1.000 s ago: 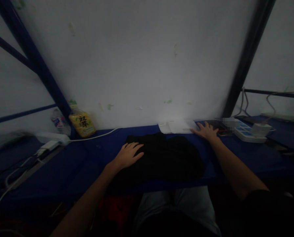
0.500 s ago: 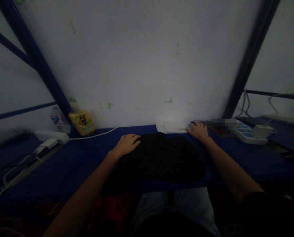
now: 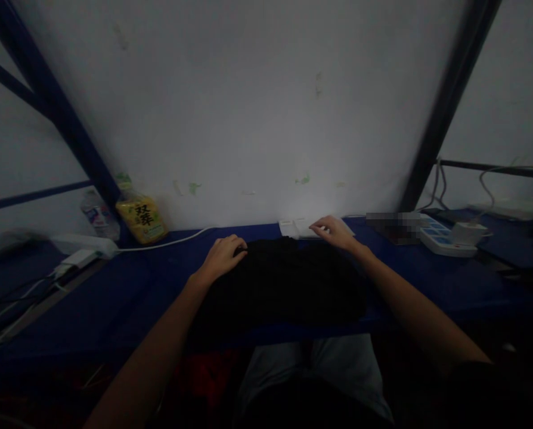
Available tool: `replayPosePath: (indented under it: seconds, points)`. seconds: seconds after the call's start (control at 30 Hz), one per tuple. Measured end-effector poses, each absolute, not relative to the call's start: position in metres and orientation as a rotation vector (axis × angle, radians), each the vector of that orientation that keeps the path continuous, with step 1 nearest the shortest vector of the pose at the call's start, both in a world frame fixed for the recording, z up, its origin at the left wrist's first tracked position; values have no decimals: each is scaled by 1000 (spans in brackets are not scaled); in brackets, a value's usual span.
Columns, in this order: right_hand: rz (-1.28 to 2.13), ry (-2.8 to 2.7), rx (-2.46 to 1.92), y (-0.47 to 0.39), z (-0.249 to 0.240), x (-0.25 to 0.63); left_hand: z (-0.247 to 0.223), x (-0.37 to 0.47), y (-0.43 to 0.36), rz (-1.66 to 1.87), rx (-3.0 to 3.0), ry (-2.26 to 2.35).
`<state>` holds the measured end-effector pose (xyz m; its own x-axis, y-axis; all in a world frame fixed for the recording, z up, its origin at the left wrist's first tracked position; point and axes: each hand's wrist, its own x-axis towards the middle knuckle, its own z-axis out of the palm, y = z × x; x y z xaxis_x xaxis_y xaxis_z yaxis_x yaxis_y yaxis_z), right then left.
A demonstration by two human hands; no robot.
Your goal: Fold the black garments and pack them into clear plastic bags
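A piece of black cloth (image 3: 284, 286), perhaps a garment, lies bunched on the blue tabletop (image 3: 132, 292) in front of me. My left hand (image 3: 224, 255) is at its upper left edge, fingers curled with dark fabric between thumb and fingers. Beyond the cloth's upper right side is my right hand (image 3: 335, 232), its fingers loosely bent and pointing left. Nothing shows in it. Behind and under its fingertips lie white flat items (image 3: 296, 227) against the wall. Dim light hides the folds of the cloth.
At the left stand a yellow-labelled bottle (image 3: 142, 220) and a clear bottle (image 3: 99, 217), near a white power strip (image 3: 81, 259) with cables. A white and blue power strip (image 3: 445, 238) lies at the right beside a blurred item. Blue frame posts (image 3: 65, 119) slant up both sides.
My right hand has moved left from the table beside the cloth to above the white items, its fingers drawing together. My left hand's fingers have curled more at the cloth's edge.
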<state>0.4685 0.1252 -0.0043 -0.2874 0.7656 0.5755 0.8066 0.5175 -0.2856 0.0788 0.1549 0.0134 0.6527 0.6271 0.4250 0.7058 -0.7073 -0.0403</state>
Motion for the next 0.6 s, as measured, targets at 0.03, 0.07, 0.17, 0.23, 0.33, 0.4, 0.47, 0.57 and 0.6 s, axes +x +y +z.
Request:
replayPosePath:
  seconds: [0.03,0.07,0.17,0.23,0.33,0.4,0.47,0.57,0.6]
  points:
    - [51,-2172,-1228,124,0,456,14,79,154,-586,-2688,-1083]
    - [146,-2250,-1192,123,3,444,15,79,154,-596,-2702,-1081]
    - [223,-2417,-1200,122,5,418,17,80,150,-616,-2694,-1097]
    - [190,-2441,-1225,123,4,409,19,81,148,-615,-2676,-1110]
    - [209,-2380,-1237,128,3,403,22,81,146,-599,-2693,-1107]
    - [241,-2324,-1295,131,2,400,24,81,145,-595,-2715,-1096]
    - [237,-2297,-1360,135,0,396,26,80,143,-621,-2718,-1099]
    - [171,-2263,-1381,140,-1,392,31,78,141,-701,-2706,-1118]
    - [150,-2215,-1385,141,0,393,32,78,141,-735,-2704,-1126]
